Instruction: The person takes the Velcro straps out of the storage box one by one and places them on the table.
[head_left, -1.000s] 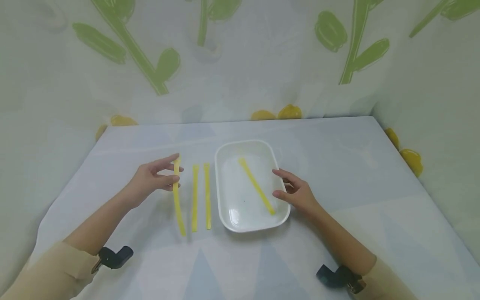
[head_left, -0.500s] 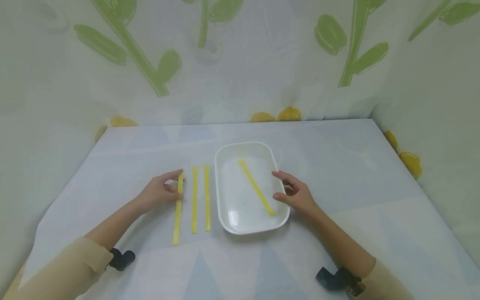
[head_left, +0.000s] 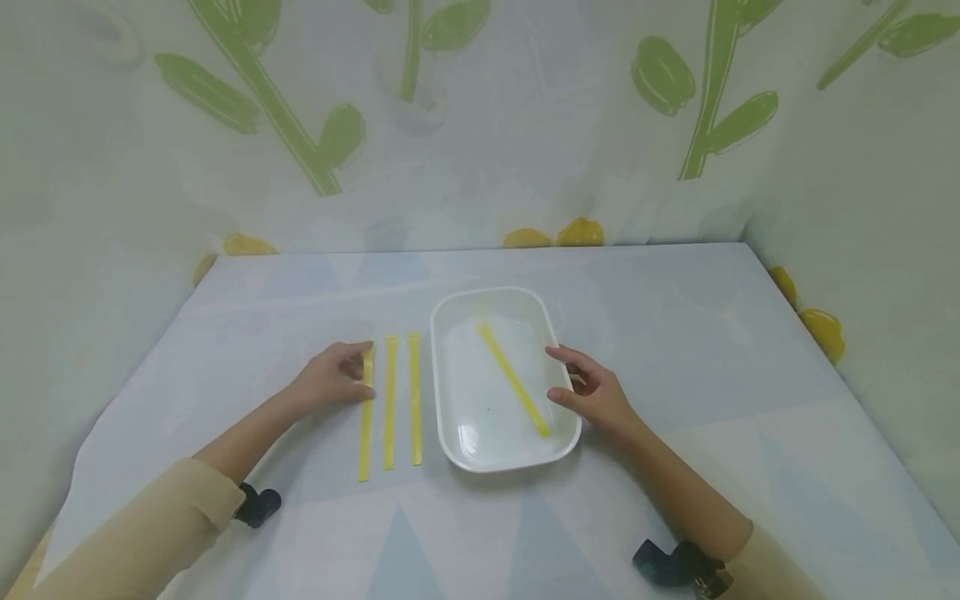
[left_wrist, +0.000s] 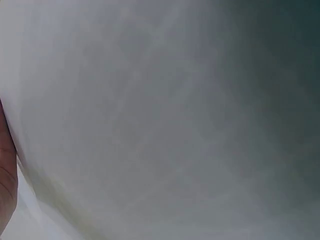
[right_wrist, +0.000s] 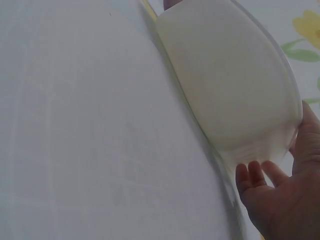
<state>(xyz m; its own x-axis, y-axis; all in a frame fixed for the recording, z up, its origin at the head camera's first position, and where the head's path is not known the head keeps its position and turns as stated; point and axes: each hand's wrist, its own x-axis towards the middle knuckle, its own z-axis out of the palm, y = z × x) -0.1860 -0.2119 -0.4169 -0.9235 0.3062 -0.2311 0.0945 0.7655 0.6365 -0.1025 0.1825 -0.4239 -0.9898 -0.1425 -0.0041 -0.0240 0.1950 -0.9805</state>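
My left hand (head_left: 332,377) has thumb and index finger on a flat yellow strip (head_left: 365,442) at the left end of a row. The strip lies at or very near the tabletop, its upper part partly covered by the fingers. Two similar strips, a middle one (head_left: 390,408) and a right one (head_left: 416,404), lie parallel beside it. My right hand (head_left: 596,390) grips the right side of a white tray (head_left: 461,392), thumb and fingers at its rim. Inside the tray, another yellow strip (head_left: 513,379) lies slanted. From the right wrist, the tray's outer wall (right_wrist: 225,75) shows with fingers against it.
A pale cloth with blue triangles covers the table (head_left: 675,333). White curtains (head_left: 525,125) with green leaves and yellow flowers enclose the back and sides. Dark wrist cameras sit on both forearms. The left wrist view is mostly blurred white surface with part of the hand (left_wrist: 7,175).
My left hand has come down and to the right, bringing its yellow strip from a lifted, bent pose into line beside the other two. My right hand and the tray stay put.
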